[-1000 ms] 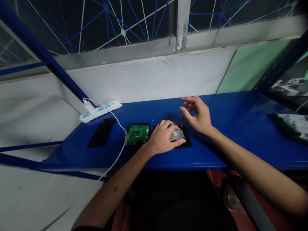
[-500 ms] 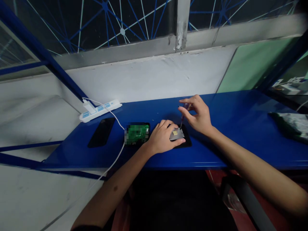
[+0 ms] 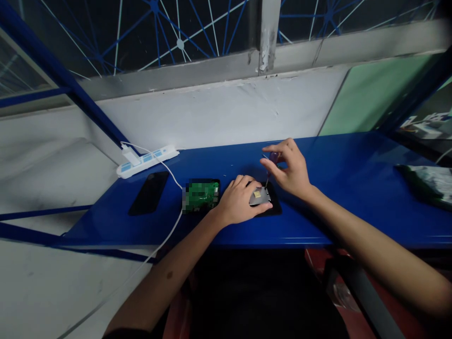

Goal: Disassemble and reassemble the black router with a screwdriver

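Left hand: lay over the silver plate, thumb along the near edge, fingers at the far edge, gripping it between them.
Right hand: gripped the screwdriver by its handle between thumb and fingers.
Screwdriver: stood near upright, tip at the plate's far right corner.
Silver plate: rested above a black base on the blue table; a pale square sat on its face.
Circuit board: lay left of the left hand.
Phone: lay near the power strip.

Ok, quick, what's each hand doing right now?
Left hand: holding the metal plate, thumb along its near edge.
Right hand: closed on a screwdriver.
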Available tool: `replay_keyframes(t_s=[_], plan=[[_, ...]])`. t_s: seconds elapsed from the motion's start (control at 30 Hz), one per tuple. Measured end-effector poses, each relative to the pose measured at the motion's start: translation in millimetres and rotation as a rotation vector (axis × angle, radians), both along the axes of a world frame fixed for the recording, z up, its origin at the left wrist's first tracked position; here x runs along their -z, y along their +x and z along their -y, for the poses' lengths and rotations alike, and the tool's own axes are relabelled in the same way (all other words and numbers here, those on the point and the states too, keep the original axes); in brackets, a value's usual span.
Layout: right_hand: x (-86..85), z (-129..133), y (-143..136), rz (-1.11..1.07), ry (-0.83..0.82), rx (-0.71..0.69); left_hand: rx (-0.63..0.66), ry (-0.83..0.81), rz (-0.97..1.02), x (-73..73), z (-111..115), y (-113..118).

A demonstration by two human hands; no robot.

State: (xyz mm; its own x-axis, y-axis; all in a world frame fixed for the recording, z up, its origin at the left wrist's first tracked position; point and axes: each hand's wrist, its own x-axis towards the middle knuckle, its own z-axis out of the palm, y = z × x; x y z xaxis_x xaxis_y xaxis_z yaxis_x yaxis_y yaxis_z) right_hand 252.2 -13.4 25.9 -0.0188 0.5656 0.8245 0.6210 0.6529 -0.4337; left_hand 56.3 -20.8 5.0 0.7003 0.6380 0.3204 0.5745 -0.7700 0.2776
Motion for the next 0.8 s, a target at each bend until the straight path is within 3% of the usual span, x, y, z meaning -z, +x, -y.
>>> replay_keyframes(t_s=[0.43,0.8], plan=[[-1.1,2.4,1.8,-0.028,-0.058,-0.131,0.006,-0.034,-0.019,-5.3,1.3,-1.7],[-1.5,-0.4,0.4,-0.025,-0.007,0.001,0.064,-0.104,-0.034,-4.5,-2.0,-7.7]])
